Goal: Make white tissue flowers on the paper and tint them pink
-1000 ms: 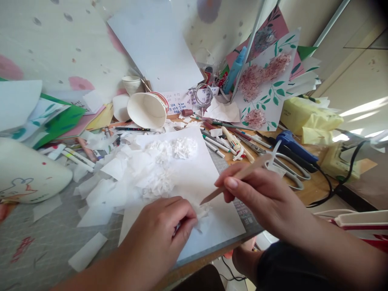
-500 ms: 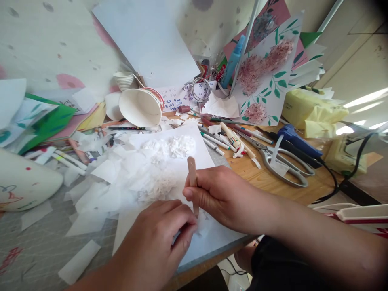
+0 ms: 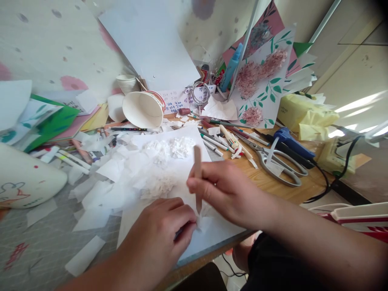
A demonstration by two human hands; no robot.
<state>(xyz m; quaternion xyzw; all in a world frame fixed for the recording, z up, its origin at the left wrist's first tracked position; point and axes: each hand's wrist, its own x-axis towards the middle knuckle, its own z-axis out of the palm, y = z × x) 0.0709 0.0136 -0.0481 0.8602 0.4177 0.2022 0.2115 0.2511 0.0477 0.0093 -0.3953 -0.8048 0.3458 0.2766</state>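
Stick (image 3: 198, 166) now upright, tip brought down to work.
Right hand (image 3: 228, 192) grips it; left hand (image 3: 165, 230) pinches white tissue (image 3: 199, 223).

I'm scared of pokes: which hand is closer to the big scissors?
Right. The right hand, gripping a wooden stick, is left of the scissors, not touching them; the left hand is farther left, on the right hand's other side.
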